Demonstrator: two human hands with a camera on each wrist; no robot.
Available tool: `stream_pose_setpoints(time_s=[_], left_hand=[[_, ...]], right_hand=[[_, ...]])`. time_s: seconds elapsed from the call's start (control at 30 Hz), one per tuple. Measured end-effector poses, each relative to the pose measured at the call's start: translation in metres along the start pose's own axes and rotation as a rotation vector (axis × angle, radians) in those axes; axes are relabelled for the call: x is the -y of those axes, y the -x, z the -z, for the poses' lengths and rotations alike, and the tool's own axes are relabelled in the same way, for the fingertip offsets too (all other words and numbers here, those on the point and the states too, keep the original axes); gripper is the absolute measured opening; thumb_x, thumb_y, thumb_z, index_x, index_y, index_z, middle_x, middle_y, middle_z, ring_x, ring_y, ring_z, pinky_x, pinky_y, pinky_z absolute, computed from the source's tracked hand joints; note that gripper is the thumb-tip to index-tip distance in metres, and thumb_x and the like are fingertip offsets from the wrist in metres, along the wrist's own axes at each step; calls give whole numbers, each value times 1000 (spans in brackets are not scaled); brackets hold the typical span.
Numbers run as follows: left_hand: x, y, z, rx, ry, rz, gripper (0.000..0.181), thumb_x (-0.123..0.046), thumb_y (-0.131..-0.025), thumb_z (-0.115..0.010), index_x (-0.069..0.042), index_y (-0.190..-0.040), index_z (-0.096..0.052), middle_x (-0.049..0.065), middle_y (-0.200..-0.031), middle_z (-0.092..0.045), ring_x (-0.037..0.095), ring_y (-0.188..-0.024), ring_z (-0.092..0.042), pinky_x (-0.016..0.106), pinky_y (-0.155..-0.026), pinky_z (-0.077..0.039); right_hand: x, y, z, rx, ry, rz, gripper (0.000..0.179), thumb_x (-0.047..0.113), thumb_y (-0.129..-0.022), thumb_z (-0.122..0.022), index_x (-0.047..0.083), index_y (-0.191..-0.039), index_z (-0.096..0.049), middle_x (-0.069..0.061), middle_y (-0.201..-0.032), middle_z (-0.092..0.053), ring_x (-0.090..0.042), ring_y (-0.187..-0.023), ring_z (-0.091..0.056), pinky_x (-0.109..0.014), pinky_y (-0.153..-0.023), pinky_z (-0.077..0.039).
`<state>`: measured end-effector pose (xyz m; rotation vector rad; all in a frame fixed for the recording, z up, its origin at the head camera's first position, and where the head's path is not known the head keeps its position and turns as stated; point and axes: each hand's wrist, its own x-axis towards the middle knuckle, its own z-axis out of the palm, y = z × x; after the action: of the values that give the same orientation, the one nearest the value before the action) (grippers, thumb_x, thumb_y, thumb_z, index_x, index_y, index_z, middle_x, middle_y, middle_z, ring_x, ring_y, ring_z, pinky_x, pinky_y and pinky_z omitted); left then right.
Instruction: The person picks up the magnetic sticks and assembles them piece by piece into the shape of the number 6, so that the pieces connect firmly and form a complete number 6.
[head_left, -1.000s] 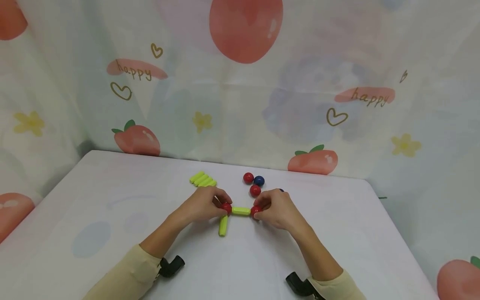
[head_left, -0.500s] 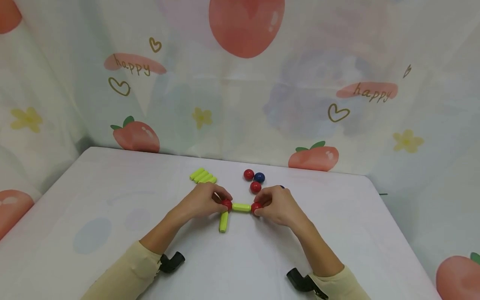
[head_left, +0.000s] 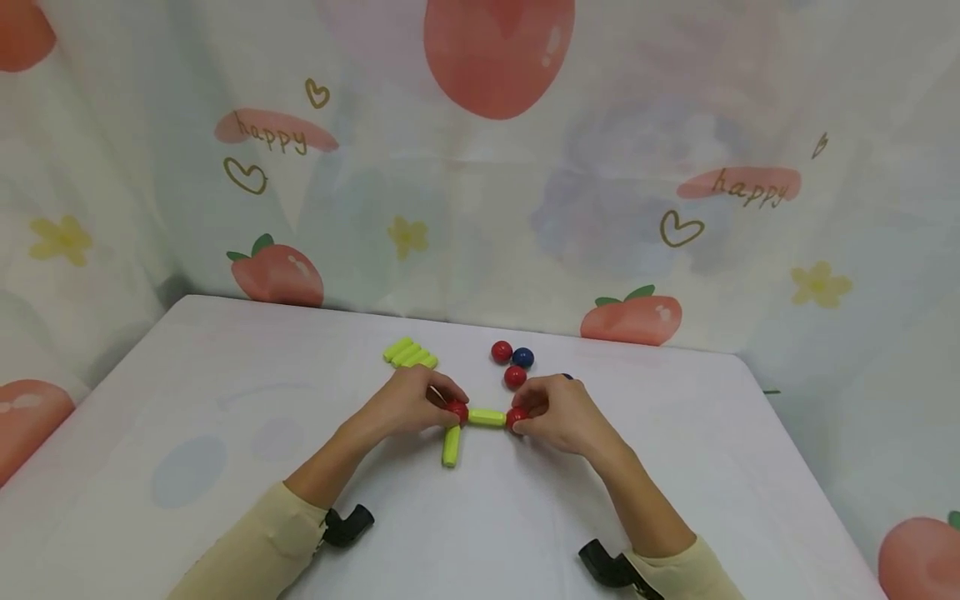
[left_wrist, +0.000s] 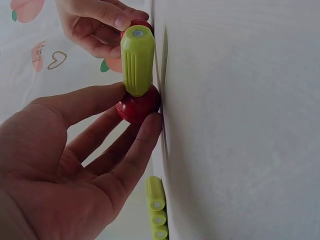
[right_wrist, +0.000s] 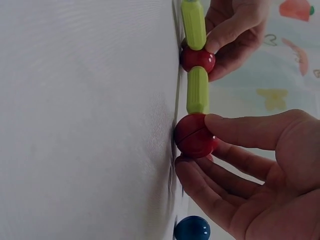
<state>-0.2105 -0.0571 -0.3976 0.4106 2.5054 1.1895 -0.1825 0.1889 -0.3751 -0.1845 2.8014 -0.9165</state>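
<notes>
My left hand [head_left: 416, 402] pinches a red ball [left_wrist: 139, 107] low over the white tabletop. From that ball a yellow-green ribbed rod [head_left: 450, 447] points toward the front; its free end shows a small silvery disc in the left wrist view. A second yellow-green rod [right_wrist: 198, 90] runs sideways from the same ball to another red ball [right_wrist: 194, 140], touching both. My right hand [head_left: 558, 412] holds this second ball between thumb and fingers. Together they make an L-shaped chain of balls and rods. Fingers partly cover both balls in the head view.
Several yellow-green rods [head_left: 410, 352] lie side by side behind my left hand. Behind the chain sit two loose red balls [head_left: 502, 352] and a blue ball [head_left: 522, 358]. Another blue ball [right_wrist: 192, 228] is mostly hidden behind my right hand. A patterned cloth hangs beyond the table's back edge.
</notes>
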Motion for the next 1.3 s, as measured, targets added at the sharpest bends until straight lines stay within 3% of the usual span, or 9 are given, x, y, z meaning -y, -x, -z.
stream_pose_setpoints(time_s=[0.2,0.4,0.5,0.83,1.03,1.3], left_hand=[[-2,1,-1,-10,13,2,21,-15,-88,-83,-18,-108,-81,-4,-97,-75,14,-89,-66,29,-73,-57],[-1,-3,-5,-8,20,-12,22,-16,-88,-83,-18,-109,-81,-5,-98,-75,14,-91,-66,29,-78,-58],[-2,-3,-3,-15,21,-11,23,-17,-88,-84,-18,-110,-81,-5,-98,-75,15,-92,-66,29,-78,-58],[1,-1,-1,-22,25,8,22,-16,-88,-84,-18,-109,-81,-4,-98,-74,17,-92,-66,29,-77,-58],[2,0,-3,-6,30,12,22,-16,-87,-84,-19,-109,-81,-4,-98,-74,16,-92,-65,30,-78,-57],[1,0,-3,-13,32,22,21,-16,-87,-84,-19,-108,-81,-4,-98,-74,17,-93,-65,30,-77,-57]], right_hand=[[0,4,7,7,-9,22,25,16,-86,-84,12,-109,-76,-3,-102,-73,-19,-93,-67,-33,-80,-60],[-3,3,17,-165,-31,12,27,18,-93,-77,9,-119,-73,-9,-111,-74,-24,-99,-69,-39,-83,-60],[-4,-4,18,-212,-32,1,29,18,-93,-76,8,-121,-71,-12,-115,-73,-27,-100,-69,-41,-84,-60],[-7,-21,8,-175,-26,-26,41,18,-92,-76,10,-131,-67,-17,-124,-67,-31,-106,-67,-40,-82,-62],[-8,-22,0,-152,-21,-61,35,17,-92,-77,13,-126,-70,-13,-123,-67,-28,-105,-67,-38,-83,-61],[-5,-25,-2,-177,-20,-47,24,16,-93,-76,13,-116,-71,-8,-118,-71,-25,-100,-69,-39,-85,-60]])
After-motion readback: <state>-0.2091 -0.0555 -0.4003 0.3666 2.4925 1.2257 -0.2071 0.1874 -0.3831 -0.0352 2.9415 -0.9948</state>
